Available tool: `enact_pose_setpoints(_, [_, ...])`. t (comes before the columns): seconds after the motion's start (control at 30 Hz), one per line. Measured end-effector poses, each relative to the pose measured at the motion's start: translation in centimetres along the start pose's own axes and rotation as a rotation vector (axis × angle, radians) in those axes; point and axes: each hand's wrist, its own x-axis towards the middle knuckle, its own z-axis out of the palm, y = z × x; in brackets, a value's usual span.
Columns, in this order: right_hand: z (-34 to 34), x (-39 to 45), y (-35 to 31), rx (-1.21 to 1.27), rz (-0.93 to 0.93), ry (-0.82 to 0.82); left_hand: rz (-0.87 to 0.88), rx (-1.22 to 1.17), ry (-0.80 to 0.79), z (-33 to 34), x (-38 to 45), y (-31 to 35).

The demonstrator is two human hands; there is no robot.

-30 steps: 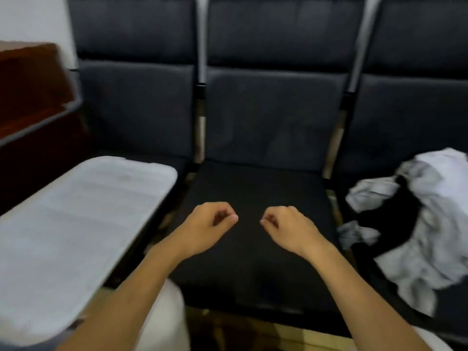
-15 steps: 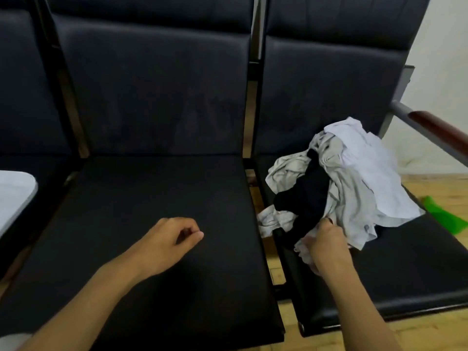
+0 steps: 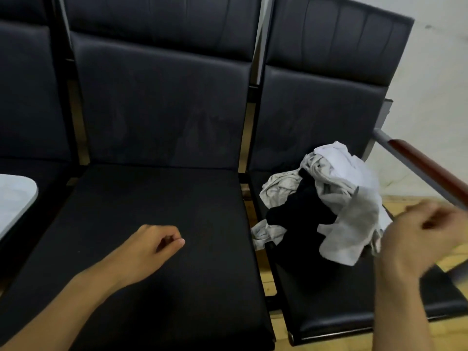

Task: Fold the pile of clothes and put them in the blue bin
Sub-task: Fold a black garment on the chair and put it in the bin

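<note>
Picking the first garment: pile (image 3: 326,203) heaped mid-seat on right chair (image 3: 329,315); right hand (image 3: 415,239) blurred at its right edge, grip untellable; left hand (image 3: 149,252) loosely curled, empty, over middle seat (image 3: 157,198); next, lift one piece across; bin unseen.

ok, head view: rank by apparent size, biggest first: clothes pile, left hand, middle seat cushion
1. middle seat cushion
2. clothes pile
3. left hand, smallest in frame though nearest the camera, which flatters it.
</note>
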Motion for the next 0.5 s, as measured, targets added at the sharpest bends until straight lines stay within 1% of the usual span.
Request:
enact_pose_setpoints(0.03, [-0.5, 0.8, -0.5, 0.059, 0.001, 0.019, 0.003, -0.011, 0.0, 0.0, -0.1, 0.2])
enact_pose_setpoints(0.07, [-0.7, 1.2, -1.1, 0.089, 0.012, -0.047, 0.004, -0.021, -0.001, 0.0, -0.2, 0.5])
enact_pose_setpoints(0.1, [-0.4, 0.9, -1.4, 0.103, 0.023, -0.171, 0.004, -0.028, -0.008, 0.2, -0.3, 0.7])
enact_pose_setpoints(0.17, [0.6, -1.3, -0.8, 0.038, 0.069, -0.529, 0.003, -0.041, -0.029, 0.4, -0.5, 1.5])
enact_pose_setpoints(0.23, [2.2, -4.6, 1.7, -0.025, 0.197, -0.82, 0.0, -0.058, -0.053, 0.8, -0.7, 2.0])
enact_pose_setpoints(0.27, [3.2, -6.0, 3.5, -0.123, 0.237, -0.932, -0.002, -0.067, -0.06, 1.0, -0.8, 2.2])
enact_pose_setpoints(0.3, [4.4, -7.2, 4.9, -0.263, 0.226, -1.03, -0.007, -0.073, -0.06, 1.1, -0.8, 2.3])
enact_pose_setpoints(0.33, [5.2, -8.0, 5.9, -0.408, 0.198, -1.093, -0.01, -0.077, -0.058, 1.2, -0.7, 2.3])
enact_pose_setpoints(0.37, [6.2, -8.6, 6.9, -0.499, 0.182, -1.097, -0.013, -0.077, -0.057, 1.1, -0.6, 2.1])
enact_pose_setpoints(0.43, [7.3, -8.7, 7.8, -0.526, 0.218, -1.003, -0.006, -0.078, -0.06, 0.9, -0.4, 2.0])
enact_pose_setpoints(0.5, [8.1, -8.2, 8.4, -0.568, 0.212, -0.918, -0.005, -0.074, -0.047, 0.6, 0.0, 1.7])
